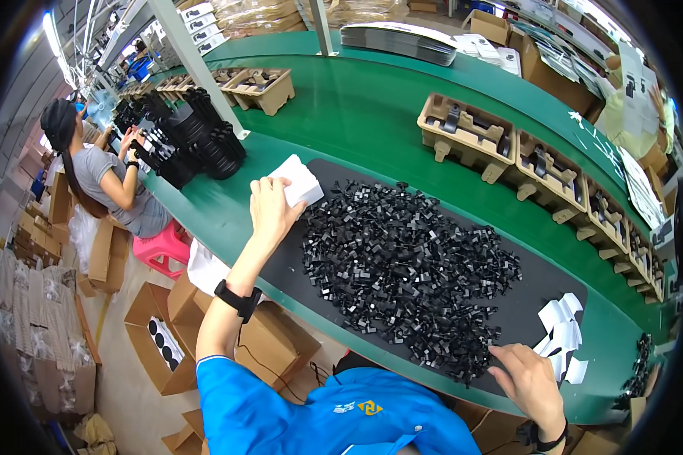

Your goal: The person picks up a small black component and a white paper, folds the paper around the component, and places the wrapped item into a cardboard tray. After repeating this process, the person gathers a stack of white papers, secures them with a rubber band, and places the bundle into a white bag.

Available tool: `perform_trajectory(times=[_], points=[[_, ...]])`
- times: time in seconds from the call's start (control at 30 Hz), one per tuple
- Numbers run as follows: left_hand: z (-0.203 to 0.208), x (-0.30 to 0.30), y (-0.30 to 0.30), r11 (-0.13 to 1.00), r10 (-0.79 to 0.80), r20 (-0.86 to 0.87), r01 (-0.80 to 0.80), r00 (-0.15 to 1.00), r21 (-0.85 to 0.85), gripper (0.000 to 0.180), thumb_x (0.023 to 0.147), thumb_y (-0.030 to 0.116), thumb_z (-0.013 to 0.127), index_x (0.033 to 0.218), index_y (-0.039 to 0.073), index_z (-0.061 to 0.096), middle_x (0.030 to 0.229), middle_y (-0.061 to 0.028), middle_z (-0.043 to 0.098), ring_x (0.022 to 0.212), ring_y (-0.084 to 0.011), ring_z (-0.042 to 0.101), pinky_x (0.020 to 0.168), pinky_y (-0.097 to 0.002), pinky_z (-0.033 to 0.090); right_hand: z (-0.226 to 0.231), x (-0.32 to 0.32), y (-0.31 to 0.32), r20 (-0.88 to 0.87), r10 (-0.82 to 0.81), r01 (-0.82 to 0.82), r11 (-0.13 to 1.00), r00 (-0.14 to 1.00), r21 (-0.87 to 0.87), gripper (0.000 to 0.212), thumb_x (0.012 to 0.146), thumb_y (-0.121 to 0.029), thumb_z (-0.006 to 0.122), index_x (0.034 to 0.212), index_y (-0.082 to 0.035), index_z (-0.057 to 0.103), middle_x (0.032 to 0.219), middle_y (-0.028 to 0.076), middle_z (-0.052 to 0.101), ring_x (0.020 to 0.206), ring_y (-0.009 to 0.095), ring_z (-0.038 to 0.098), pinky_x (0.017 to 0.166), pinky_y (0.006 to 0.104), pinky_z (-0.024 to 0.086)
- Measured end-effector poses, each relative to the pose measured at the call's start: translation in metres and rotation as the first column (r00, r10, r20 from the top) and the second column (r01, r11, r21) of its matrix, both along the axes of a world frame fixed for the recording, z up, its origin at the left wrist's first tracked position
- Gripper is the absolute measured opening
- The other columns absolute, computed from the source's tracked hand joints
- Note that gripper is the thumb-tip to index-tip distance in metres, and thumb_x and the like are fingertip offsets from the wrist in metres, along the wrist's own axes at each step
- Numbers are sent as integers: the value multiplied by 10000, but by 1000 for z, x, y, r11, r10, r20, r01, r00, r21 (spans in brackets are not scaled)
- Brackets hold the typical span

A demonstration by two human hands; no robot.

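Observation:
A heap of small black plastic parts covers much of a dark grey mat on the green bench in front of me. At the heap's far left corner, my left hand is closed on a white block like a small paper box or a stack of folded cards. My right hand lies by the heap's near right edge, thumb and fingers apart, with nothing visible between them. Beside it, several folded white paper pieces lie loosely at the mat's right end.
Brown moulded trays holding black parts line the far side of the green bench. Black items are piled at the left, near a seated person. Open cardboard boxes stand on the floor at my left.

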State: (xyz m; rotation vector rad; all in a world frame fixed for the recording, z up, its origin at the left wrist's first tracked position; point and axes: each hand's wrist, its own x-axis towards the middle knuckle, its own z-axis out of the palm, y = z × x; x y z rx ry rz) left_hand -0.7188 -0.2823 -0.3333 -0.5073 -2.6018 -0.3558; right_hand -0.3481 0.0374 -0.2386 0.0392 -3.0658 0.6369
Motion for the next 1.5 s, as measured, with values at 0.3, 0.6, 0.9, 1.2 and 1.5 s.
perform_trajectory(times=[0.3,0.6,0.9,1.2,1.5], points=[[-31,-41,-17,991,-125,-102,120,987,-55,588,570,215,816,1035,69,486,1198,-232,452,1129,-436,424,930,-471,416,-5,10,10,2,-71,71,997,997,24,287,754,-98,702,1023,-35,626,883,116,620,805,306,612,680,389,500],[14,-66,-17,897,-214,584,-80,783,435,565,637,258,815,1042,38,489,998,-125,569,939,-227,603,668,-353,550,-14,14,24,-20,-96,97,993,995,68,278,775,-131,694,1031,-44,626,854,105,610,790,299,610,656,387,486],[21,-86,-37,660,-579,734,-325,355,677,537,790,216,692,1249,27,487,1113,-97,605,1007,-246,619,751,-449,574,-24,4,36,-39,35,-31,995,999,96,286,849,-185,638,1081,-22,605,875,92,605,802,259,629,629,352,524],[61,-75,-65,666,-588,534,-11,607,746,385,781,71,683,1123,-51,554,963,-85,655,821,-157,660,743,-283,541,-30,13,33,-65,-1,8,994,998,107,271,858,-201,641,1081,-48,617,863,86,617,792,251,632,639,352,535],[33,119,40,150,-951,213,-270,224,951,514,936,327,534,1313,-7,430,1220,-129,576,1092,-275,589,911,-453,492,-17,-46,-20,-662,-1,-210,948,750,-240,372,728,-114,783,1070,-46,653,881,75,664,711,185,638,571,261,523]])
